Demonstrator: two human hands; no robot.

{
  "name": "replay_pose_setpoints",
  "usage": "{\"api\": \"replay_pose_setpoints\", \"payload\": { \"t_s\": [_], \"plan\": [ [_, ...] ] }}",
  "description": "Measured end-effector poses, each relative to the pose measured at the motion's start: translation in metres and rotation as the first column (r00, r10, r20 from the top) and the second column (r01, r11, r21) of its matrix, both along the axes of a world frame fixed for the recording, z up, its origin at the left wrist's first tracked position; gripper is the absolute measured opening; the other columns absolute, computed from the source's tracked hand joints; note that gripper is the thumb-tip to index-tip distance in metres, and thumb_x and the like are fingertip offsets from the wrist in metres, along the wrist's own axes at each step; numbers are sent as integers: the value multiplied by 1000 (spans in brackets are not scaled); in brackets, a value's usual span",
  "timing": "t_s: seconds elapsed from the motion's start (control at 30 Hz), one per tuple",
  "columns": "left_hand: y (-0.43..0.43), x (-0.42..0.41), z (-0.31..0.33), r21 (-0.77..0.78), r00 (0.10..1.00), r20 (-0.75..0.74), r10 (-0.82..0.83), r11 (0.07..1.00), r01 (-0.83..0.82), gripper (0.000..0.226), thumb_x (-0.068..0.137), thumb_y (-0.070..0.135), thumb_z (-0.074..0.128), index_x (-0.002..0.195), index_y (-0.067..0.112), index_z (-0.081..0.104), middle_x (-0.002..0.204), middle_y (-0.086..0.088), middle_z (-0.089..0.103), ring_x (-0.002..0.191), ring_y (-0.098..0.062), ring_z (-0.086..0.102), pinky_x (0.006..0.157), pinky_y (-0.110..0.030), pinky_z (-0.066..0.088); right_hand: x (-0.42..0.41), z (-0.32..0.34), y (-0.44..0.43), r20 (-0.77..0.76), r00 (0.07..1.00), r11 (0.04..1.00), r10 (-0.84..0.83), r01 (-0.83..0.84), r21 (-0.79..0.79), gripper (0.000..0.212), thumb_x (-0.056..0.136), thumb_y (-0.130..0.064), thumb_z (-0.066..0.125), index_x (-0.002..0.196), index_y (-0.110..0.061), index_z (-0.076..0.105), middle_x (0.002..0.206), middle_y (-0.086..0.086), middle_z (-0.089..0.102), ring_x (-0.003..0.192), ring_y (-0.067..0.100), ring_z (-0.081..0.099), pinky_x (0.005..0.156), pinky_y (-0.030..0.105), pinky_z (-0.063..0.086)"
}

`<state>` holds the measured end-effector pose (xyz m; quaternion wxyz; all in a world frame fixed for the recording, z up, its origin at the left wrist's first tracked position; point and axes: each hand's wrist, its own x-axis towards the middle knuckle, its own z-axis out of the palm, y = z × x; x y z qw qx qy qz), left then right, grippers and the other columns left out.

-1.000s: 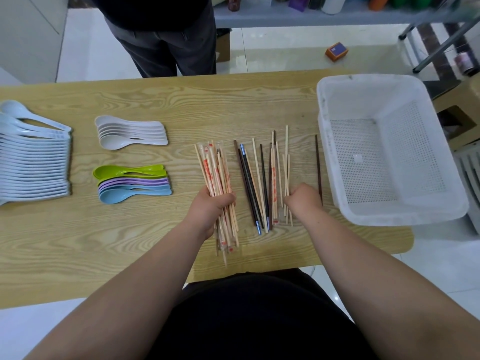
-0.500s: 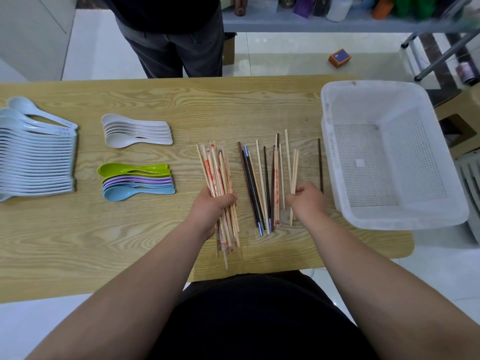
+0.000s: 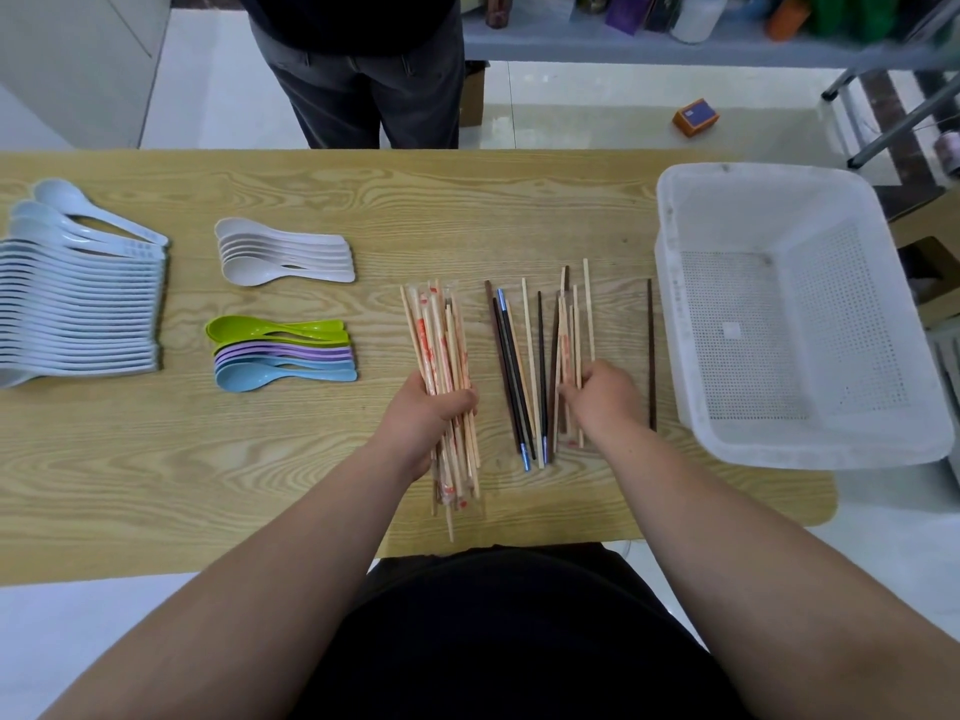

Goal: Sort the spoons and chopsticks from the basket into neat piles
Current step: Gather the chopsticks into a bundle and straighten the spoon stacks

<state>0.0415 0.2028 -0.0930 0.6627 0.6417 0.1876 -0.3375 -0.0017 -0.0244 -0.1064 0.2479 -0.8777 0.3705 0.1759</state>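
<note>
My left hand (image 3: 428, 415) grips a thick bundle of wrapped bamboo chopsticks (image 3: 439, 335) held over the wooden table (image 3: 291, 459). My right hand (image 3: 602, 397) pinches a few pale chopsticks (image 3: 571, 330) out of the loose mix. Dark and blue-tipped chopsticks (image 3: 514, 366) lie between my hands. One dark chopstick (image 3: 650, 350) lies alone beside the white basket (image 3: 675, 314), which holds nothing. Spoon piles lie to the left: pale blue (image 3: 78, 314), white (image 3: 285, 252), and green, purple and blue (image 3: 280, 350).
A person in dark trousers (image 3: 363, 85) stands at the table's far edge. A shelf with bottles (image 3: 675, 23) runs behind. An orange box (image 3: 696, 116) lies on the floor. The basket overhangs the table's right end.
My right hand has gathered a few pale chopsticks and drawn them together. My left hand keeps hold of its bundle. The view has shifted slightly down.
</note>
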Motion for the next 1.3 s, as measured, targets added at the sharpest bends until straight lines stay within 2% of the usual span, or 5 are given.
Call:
{"api": "replay_pose_setpoints", "payload": {
  "t_s": [0.5, 0.83, 1.0, 1.17, 1.3],
  "plan": [
    [1, 2, 0, 20, 1000, 17, 4, 1000, -5, 44, 76, 13, 81, 115, 10, 60, 98, -11, 71, 87, -24, 69, 76, -38, 55, 3, 3, -7, -124, 991, 994, 47, -58, -88, 5, 96, -16, 57, 100, -14, 58, 83, 2, 57, 70, 18, 56, 53, 28, 42],
    [-1, 3, -2, 36, 1000, 6, 8, 999, -8, 35, 81, 7, 78, 112, 9, 61, 99, -13, 71, 87, -26, 69, 82, -41, 57, 8, 4, -7, -223, 975, 994, 24, -47, -96, 13, 95, -10, 60, 108, -8, 63, 79, 3, 53, 62, 17, 50, 46, 26, 35],
    [-4, 3, 1, 40, 1000, 24, -3, 999, 2, 34, 82, 6, 77, 113, 8, 62, 99, -13, 71, 88, -26, 68, 84, -42, 57, 5, 4, -5, -239, 970, 996, 36, -55, -70, 30, 100, 1, 39, 119, -6, 61, 75, 2, 44, 61, 14, 41, 52, 26, 35],
    [-5, 4, 4, 51, 999, 28, -18, 999, 17, 36, 81, 7, 78, 113, 8, 62, 100, -12, 71, 89, -26, 69, 85, -43, 57, 2, 11, -2, -211, 977, 997, 33, -47, -60, 40, 97, 7, 36, 129, -3, 58, 117, 13, 63, 81, 21, 49, 72, 33, 41],
    [-5, 2, 5, 50, 1000, 20, -13, 999, 12, 35, 81, 8, 78, 111, 12, 62, 101, -12, 72, 92, -28, 70, 87, -44, 57, -2, 9, -5, -197, 980, 997, 9, -24, -72, 28, 98, 1, 40, 112, -8, 63, 81, 5, 53, 70, 19, 52, 62, 29, 42]
  ]
}}
